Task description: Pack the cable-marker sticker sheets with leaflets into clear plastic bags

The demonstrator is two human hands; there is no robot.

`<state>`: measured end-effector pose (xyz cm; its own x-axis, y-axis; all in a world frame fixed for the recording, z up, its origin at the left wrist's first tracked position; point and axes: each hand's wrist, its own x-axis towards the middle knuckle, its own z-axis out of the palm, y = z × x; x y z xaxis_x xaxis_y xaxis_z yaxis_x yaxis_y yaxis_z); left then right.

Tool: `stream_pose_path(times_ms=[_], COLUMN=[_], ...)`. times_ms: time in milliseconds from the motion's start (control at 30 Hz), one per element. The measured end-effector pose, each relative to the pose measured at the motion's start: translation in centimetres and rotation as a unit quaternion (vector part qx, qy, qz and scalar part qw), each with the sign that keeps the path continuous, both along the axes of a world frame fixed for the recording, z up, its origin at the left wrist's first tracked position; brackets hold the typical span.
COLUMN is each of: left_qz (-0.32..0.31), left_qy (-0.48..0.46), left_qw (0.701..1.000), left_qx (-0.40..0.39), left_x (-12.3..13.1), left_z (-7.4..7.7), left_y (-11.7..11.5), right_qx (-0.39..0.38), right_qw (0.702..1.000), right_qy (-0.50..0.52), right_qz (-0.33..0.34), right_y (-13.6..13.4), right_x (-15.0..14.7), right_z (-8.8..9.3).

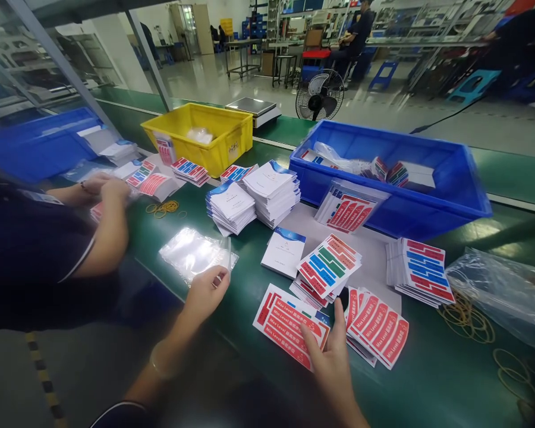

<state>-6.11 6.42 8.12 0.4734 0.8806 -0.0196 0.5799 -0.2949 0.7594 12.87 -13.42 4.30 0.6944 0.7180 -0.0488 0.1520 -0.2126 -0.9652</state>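
Observation:
My left hand [208, 286] pinches the edge of a clear plastic bag [228, 255] at a small pile of clear bags [191, 252]. In my right hand [332, 351] is a set of label sheets [289, 327], a red "Max Level / Min Level" sheet on top, gripped between thumb and fingers. Just right of that hand lies a fanned stack of red label sheets [381, 327]. Beyond it is a pile of multicoloured label sheets [330, 264], next to a booklet [284, 252] with a blue-topped cover.
Stacks of booklets [271, 193] stand before a yellow bin [223, 145] and a blue bin [396, 196]. More label sheets [421, 270], rubber bands [468, 318] and plastic film [499, 291] lie right. A co-worker's hands [109, 187] work at left.

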Motion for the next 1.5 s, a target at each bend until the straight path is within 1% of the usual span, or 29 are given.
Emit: stream_pose_path(times_ms=[33,67,100,133,200,233,300,400,467,533,633,733,833,900,967,1067,1200,1300,1333,1400,1500], left_qz=[-0.019,-0.04,-0.064,-0.088,-0.144,-0.173,-0.224,-0.291,-0.326,-0.344,-0.345,-0.317,-0.272,-0.257,-0.266,-0.308,-0.33,-0.33,-0.32,-0.271,-0.192], left_qy=[-0.022,-0.039,-0.049,-0.051,-0.038,-0.029,-0.017,-0.001,0.011,0.015,0.006,-0.003,-0.001,0.006,0.018,0.044,0.072,0.088,0.09,0.088,0.1], left_qw=[0.999,0.995,0.99,0.987,0.983,0.981,0.973,0.957,0.945,0.939,0.938,0.948,0.962,0.966,0.962,0.943,0.926,0.917,0.917,0.927,0.944], left_qx=[-0.045,-0.086,-0.114,-0.125,-0.106,-0.087,-0.052,-0.014,0.008,0.017,-0.003,-0.021,0.006,0.029,0.055,0.117,0.168,0.207,0.221,0.243,0.248], left_x=[0.3,0.7,1.1,1.6,2.6,3.1,4.0,5.1,5.6,5.8,6.0,6.1,6.4,6.4,6.4,6.5,6.6,6.7,6.8,6.9,6.7], left_z=[0.0,0.0,0.1,0.3,0.6,0.8,0.9,0.6,0.3,0.1,0.4,0.7,0.7,0.3,-0.3,-1.5,-2.8,-3.3,-3.3,-3.0,-1.7], left_y=[-0.4,-0.8,-1.2,-1.7,-2.9,-3.5,-4.6,-6.0,-6.6,-6.8,-6.8,-6.8,-7.0,-7.2,-7.3,-7.0,-6.5,-6.7,-6.8,-7.0,-7.1], right_qx=[-0.005,-0.014,-0.025,-0.035,-0.044,-0.044,-0.043,-0.038,-0.032,-0.03,-0.033,-0.031,-0.032,-0.035,-0.026,0.005,0.005,0.006,0.008,0.011,0.006], right_qw=[1.0,0.999,0.998,0.995,0.988,0.987,0.986,0.983,0.982,0.982,0.983,0.985,0.987,0.988,0.989,0.989,0.988,0.987,0.986,0.985,0.983], right_qy=[-0.011,-0.017,-0.022,-0.027,-0.034,-0.037,-0.038,-0.034,-0.031,-0.025,-0.012,-0.006,-0.019,-0.033,-0.045,-0.062,-0.068,-0.073,-0.079,-0.09,-0.095], right_qz=[0.004,0.025,0.057,0.091,0.142,0.151,0.159,0.177,0.186,0.187,0.182,0.168,0.154,0.147,0.139,0.137,0.14,0.144,0.145,0.148,0.158], right_y=[0.0,0.1,0.2,0.3,0.6,0.9,1.3,1.8,1.9,1.9,1.8,1.7,1.7,1.8,2.0,2.3,2.5,2.6,2.7,2.8,2.7], right_x=[-0.1,-0.1,-0.2,-0.2,-0.3,-0.4,-0.6,-1.0,-1.1,-1.1,-0.7,-0.5,-0.7,-0.9,-0.9,-0.6,-0.1,0.0,-0.1,-0.3,-0.6], right_z=[0.1,0.2,0.3,0.3,0.4,0.4,0.5,0.7,0.8,0.9,0.8,0.8,0.6,0.3,-0.1,-0.4,0.2,0.9,1.1,1.3,1.4])
